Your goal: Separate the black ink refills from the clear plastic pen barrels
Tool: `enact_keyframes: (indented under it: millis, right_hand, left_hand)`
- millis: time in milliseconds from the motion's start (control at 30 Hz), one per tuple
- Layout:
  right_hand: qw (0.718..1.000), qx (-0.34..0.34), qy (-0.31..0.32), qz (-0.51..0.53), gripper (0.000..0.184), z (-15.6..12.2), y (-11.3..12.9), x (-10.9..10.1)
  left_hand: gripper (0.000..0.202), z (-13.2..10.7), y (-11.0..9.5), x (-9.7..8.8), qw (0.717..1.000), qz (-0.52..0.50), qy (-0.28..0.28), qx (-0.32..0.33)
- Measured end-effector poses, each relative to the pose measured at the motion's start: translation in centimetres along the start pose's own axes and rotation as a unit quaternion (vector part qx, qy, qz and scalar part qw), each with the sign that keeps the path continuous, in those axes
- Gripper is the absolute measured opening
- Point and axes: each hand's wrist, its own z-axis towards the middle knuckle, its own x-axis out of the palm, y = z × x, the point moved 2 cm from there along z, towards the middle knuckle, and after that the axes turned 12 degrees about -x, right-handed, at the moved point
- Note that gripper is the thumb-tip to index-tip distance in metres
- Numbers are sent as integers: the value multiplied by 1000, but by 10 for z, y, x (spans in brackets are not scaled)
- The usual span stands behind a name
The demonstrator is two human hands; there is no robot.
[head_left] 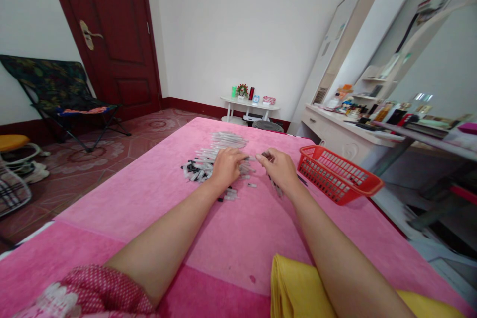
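A short, pale, translucent plastic piece [252,158] is held in the air between the two hands, just above the tabletop [149,198], which is covered in pink plush cloth. One end is pinched by the curled fingertips of the left hand [228,165], the other by the thumb and fingers of the right hand [278,165]; it is probably held this way so that both ends can be steadied at once. Some slim dark sticks [276,189] are seen below the right palm; whether they are gripped there or lie on the cloth cannot be told.

Clear plastic pen barrels [228,139] are laid roughly side by side beyond and beside the left hand, perhaps so that they can be reached singly. Small black and clear pen caps [194,171] are heaped at their left, and one loose clear piece [252,185] is left lying between the hands.

A red lattice plastic basket [324,181] is set near the right hand, seemingly for easy reach, though sideways movement could be hindered by its wall. Part of the heap is hidden by the left hand. The near edge is taken up by a folded yellow cloth [294,283], crossed by the right forearm. Farther off, a camouflage folding chair [55,84], a dark red door [108,35] and a cream dresser [335,134] are seen.
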Motion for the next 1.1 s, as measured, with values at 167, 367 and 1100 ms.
enact_keyframes:
  millis: [167, 367, 1100]
  right_hand:
    - [1000, 2, 21, -20, 44, -1, 1, 1]
    - [1000, 1, 8, -18, 42, 0, 5, -2]
    - [1000, -2, -3, 22, 52, -3, 8, 0]
  left_hand:
    - [32, 0, 0, 2, 1000, 7, 7, 3]
    - [31, 1, 0, 2, 1000, -1, 12, 1]
    - [28, 4, 4, 0, 996, -74, -33, -35]
